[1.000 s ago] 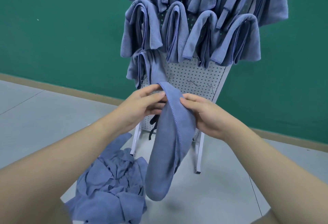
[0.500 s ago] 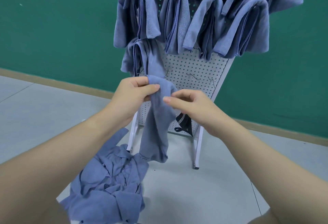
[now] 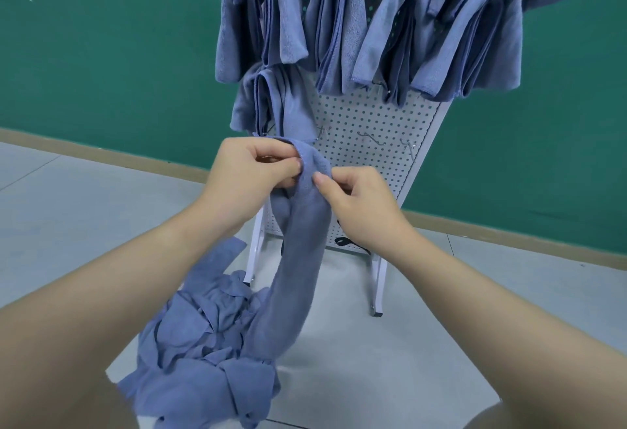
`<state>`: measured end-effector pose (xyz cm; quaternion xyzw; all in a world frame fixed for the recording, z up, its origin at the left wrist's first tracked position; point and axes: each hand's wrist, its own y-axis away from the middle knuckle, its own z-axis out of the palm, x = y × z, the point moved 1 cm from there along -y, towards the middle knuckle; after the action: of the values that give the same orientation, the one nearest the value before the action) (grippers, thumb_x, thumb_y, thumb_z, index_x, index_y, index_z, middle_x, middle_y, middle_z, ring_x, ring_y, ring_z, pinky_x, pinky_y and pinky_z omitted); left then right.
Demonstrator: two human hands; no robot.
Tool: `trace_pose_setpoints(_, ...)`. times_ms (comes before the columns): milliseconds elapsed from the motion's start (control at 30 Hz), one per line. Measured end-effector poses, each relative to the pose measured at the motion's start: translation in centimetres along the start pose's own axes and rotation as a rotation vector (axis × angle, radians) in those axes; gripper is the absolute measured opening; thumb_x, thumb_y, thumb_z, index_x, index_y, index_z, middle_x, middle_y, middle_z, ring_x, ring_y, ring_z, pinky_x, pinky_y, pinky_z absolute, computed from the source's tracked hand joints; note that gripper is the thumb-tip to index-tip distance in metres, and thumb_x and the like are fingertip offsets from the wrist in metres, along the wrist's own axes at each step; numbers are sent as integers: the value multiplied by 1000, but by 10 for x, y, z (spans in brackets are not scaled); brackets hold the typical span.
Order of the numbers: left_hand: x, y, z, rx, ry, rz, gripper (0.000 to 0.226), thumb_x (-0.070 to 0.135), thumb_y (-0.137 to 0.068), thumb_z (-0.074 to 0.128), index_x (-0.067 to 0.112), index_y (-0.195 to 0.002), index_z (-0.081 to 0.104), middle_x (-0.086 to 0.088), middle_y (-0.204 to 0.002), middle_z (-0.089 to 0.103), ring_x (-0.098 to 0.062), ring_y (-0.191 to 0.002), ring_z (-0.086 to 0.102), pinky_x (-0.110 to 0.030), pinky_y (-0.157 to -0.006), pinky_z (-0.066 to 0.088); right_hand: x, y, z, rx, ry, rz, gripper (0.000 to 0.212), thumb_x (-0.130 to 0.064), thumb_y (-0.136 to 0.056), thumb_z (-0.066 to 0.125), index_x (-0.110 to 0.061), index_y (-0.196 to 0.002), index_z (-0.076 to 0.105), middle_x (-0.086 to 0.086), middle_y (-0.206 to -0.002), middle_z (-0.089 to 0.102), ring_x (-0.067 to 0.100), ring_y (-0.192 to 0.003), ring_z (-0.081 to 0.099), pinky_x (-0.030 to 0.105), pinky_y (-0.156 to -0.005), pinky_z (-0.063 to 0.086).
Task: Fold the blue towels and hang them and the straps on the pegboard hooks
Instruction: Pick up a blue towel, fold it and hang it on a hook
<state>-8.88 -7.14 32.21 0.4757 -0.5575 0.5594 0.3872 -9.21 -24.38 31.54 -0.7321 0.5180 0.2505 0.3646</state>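
Note:
A long blue towel [image 3: 298, 259] hangs from my two hands in front of the white pegboard [image 3: 369, 123]. My left hand [image 3: 251, 174] pinches its top fold from the left. My right hand [image 3: 359, 204] pinches the same fold from the right, just below. The towel's lower end trails down beside a heap of loose blue towels [image 3: 207, 354] at lower left. Several folded blue towels [image 3: 373, 28] hang on the upper hooks. Bare hooks [image 3: 373, 139] show on the board's middle row. A black strap [image 3: 346, 242] lies at the board's base, mostly hidden behind my right hand.
The pegboard stands on white legs [image 3: 376, 289] on a grey tiled floor [image 3: 441, 326]. A green wall [image 3: 101, 48] with a tan skirting board runs behind it. The towel heap rests on a white surface [image 3: 149, 423] at the bottom edge.
The view moved closer to the board. My right hand came in and now pinches the towel's top fold beside my left hand. The towel hangs longer and straighter.

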Motion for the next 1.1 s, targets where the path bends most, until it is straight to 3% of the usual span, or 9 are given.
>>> trace_pose_setpoints(100,0,1,-2,31,57,-49,16,-5,-89,73,10,-85,78,-2,-74,76,-12,-65,70,-21,-68,59,2,-2,-2,38,-45,48,49,-27,-105,55,4,-69,42,3,-59,32,12,-54,26,31,-51,24)
trace_pose_setpoints(167,-1,-3,-10,90,66,-44,15,-4,-90,72,10,-86,77,-4,-77,76,-14,-66,72,-21,-68,58,5,-6,-10,85,-146,109,50,-38,-101,55,8,-81,55,19,-64,51,18,-59,46,36,-57,47)
trace_pose_setpoints(233,0,-9,-22,112,79,-10,18,-6,-91,70,10,-86,75,-6,-79,75,-16,-69,71,-26,-73,61,10,-12,-20,137,-302,214,52,-47,-95,53,3,-97,67,26,-93,73,35,-85,73,58,-84,59)
trace_pose_setpoints(300,-1,-14,-33,91,89,23,21,-8,-92,67,12,-88,74,-7,-82,72,-17,-74,68,-29,-77,62,14,-13,-34,169,-461,318,40,-37,-105,50,-2,-107,71,18,-107,77,36,-106,73,55,-98,57)
trace_pose_setpoints(400,-3,-20,-47,92,122,25,24,-8,-96,62,14,-95,72,-7,-87,67,-14,-75,62,-23,-71,56,25,-17,-53,205,-642,430,32,-28,-111,44,-11,-117,70,6,-110,79,24,-105,75,39,-92,60)
trace_pose_setpoints(533,-8,-27,-57,130,231,-20,25,-7,-97,60,15,-102,69,-4,-89,68,-12,-76,64,-23,-71,51,34,-19,-60,238,-737,484,33,-29,-110,46,-10,-130,64,5,-116,77,21,-107,74,42,-97,58)
trace_pose_setpoints(767,3,-16,-27,-127,313,24,30,-2,-89,68,14,-114,70,-3,-91,66,-13,-81,63,-22,-72,52,11,-4,-30,34,-616,324,22,-27,-103,62,-7,-108,71,14,-108,77,23,-97,72,40,-92,54)
trace_pose_setpoints(900,6,-8,-7,-213,301,-1,35,7,-81,70,14,-116,70,-16,-103,56,-18,-82,56,-23,-70,50,-2,6,5,-157,-388,196,66,-49,-76,86,4,-108,63,20,-94,69,19,-87,64,40,-81,50)
trace_pose_setpoints(1100,2,-4,-1,-209,255,46,32,3,-85,74,11,-115,70,-4,-96,70,-11,-87,66,-23,-82,53,-6,-4,7,-35,-428,195,53,-39,-81,72,11,-96,60,8,-79,56,15,-75,51,36,-71,38)
